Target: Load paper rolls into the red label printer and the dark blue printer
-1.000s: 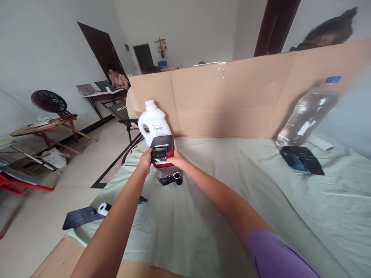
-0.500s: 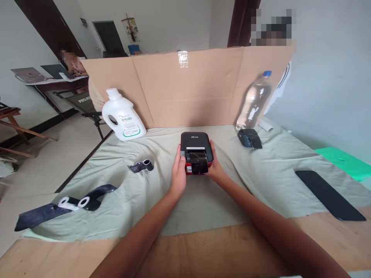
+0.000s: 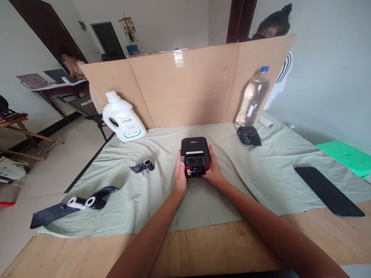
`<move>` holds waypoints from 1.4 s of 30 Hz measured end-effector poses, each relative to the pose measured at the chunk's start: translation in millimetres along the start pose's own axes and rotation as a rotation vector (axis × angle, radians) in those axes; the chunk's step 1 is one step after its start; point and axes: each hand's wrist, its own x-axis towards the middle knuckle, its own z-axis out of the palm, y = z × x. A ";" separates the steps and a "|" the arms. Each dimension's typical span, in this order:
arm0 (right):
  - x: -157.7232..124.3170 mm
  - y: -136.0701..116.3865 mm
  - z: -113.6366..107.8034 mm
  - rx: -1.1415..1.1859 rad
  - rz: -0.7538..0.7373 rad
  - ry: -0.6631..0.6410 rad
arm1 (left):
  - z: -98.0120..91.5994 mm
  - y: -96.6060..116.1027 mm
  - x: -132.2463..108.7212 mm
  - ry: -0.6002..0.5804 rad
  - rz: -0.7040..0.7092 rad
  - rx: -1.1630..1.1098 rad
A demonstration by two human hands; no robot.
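Observation:
A small black and red label printer is held between my two hands near the middle of the cloth. My left hand grips its left side, the thumb along the near left edge. Against the right side lies my right hand, its fingers partly hidden behind the printer. A glossy black strip curls out of the slot and hangs over the printer's front. Whether the printer's underside touches the cloth, I cannot tell.
Black ribbon rolls lie at the left, with a smaller roll closer. A white jug, a clear bottle and a small black device stand before a cardboard screen. At the right lies a black phone.
The printer sits slightly lower in view, both hands still on it. Its black strip now appears shorter and more curled at the front. The view has shifted slightly.

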 end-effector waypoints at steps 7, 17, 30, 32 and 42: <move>0.6 0.9 1.3 0.010 -0.004 -0.023 | -4.2 3.1 -1.2 -0.061 0.023 0.060; 1.5 -1.2 0.8 0.111 0.013 -0.061 | -8.0 0.4 -1.4 -0.059 -0.017 0.068; 1.9 -3.5 0.6 0.096 0.017 -0.040 | -3.0 8.6 -3.4 0.039 0.084 0.078; 2.9 -5.0 0.3 0.072 0.011 -0.039 | -4.3 7.5 -2.2 0.032 0.097 0.087; 4.2 -6.3 0.0 0.053 0.007 -0.028 | -13.6 9.0 7.1 -0.005 0.109 0.112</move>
